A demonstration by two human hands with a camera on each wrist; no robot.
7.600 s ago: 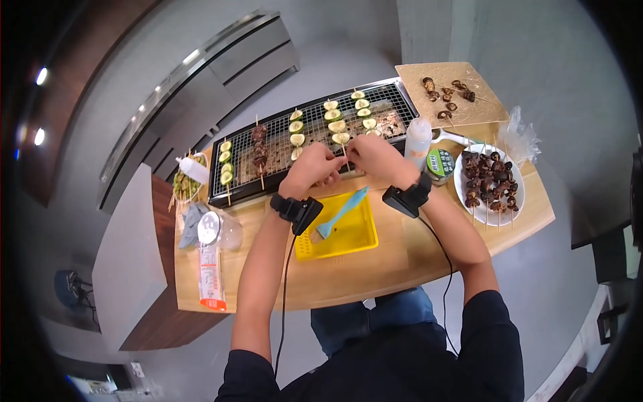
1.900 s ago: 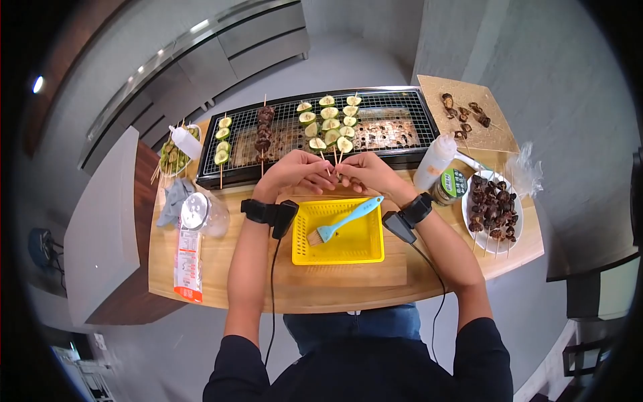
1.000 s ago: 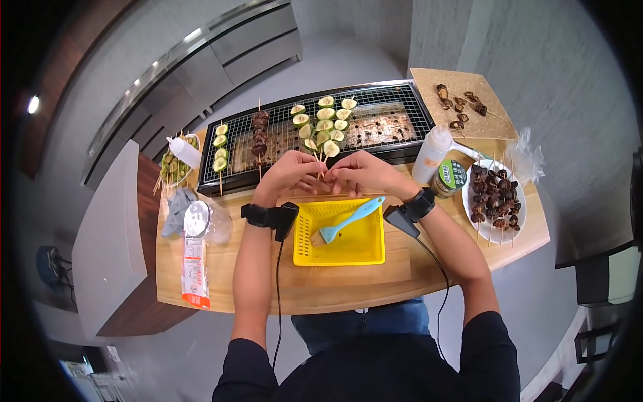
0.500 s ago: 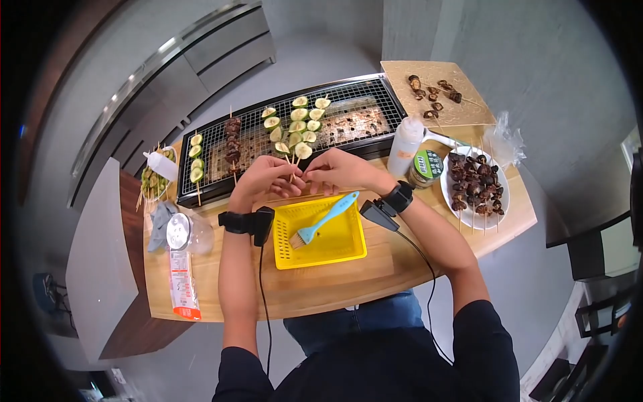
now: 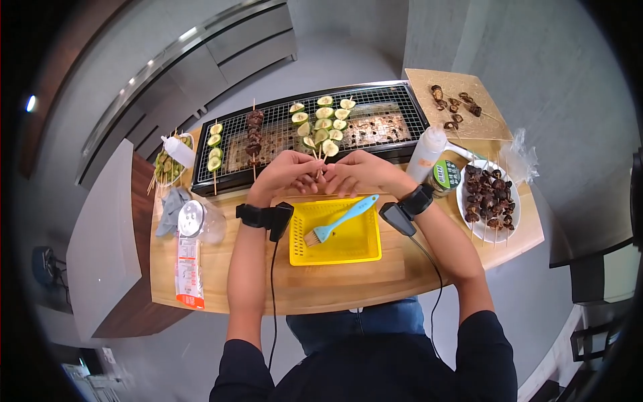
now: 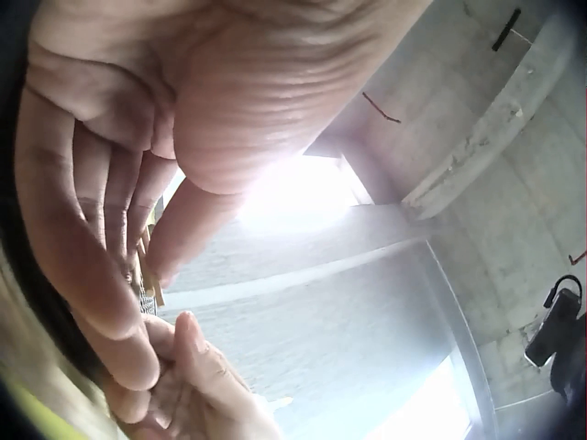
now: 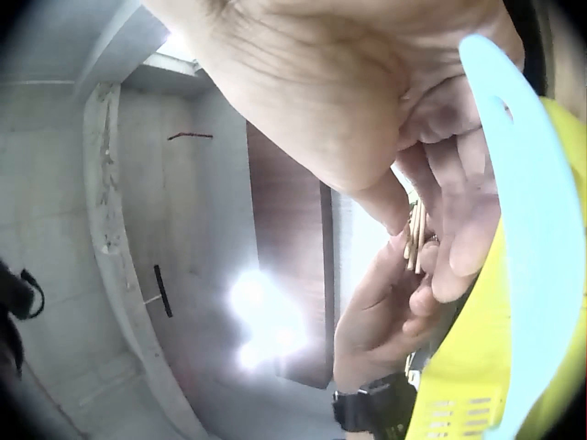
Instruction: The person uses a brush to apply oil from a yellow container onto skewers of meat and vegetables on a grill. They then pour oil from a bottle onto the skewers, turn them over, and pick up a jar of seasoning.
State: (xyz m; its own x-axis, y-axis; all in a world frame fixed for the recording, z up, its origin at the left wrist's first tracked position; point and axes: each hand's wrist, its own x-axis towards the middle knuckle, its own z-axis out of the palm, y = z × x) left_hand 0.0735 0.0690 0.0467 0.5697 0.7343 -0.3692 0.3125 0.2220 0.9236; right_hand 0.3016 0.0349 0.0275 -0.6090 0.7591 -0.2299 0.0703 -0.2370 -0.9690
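Note:
Three zucchini skewers (image 5: 324, 124) lie fanned on the grill's wire mesh, their pale green slices spread at the far end and their bare sticks drawn together toward me. My left hand (image 5: 289, 175) pinches the stick ends between thumb and fingers. Opposite it, my right hand (image 5: 362, 173) pinches the same bunch, and the fingertips of both hands meet around it. In the right wrist view the stick ends (image 7: 417, 236) poke out between thumb and fingers. The left wrist view shows my left fingers (image 6: 69, 229) curled, mostly hiding the sticks.
On the grill (image 5: 382, 151) also lie a meat skewer (image 5: 254, 137) and another zucchini skewer (image 5: 214, 153). Under my wrists sits a yellow basket (image 5: 365, 258) with a blue basting brush (image 5: 345, 218). A squeeze bottle (image 5: 426, 155), jar (image 5: 443, 175) and plate (image 5: 461, 201) of skewers stand right.
Earlier the three zucchini skewers lay apart on the mesh; their stick ends are now gathered in both hands. Over the last second the hands stay on the bunch with little movement.

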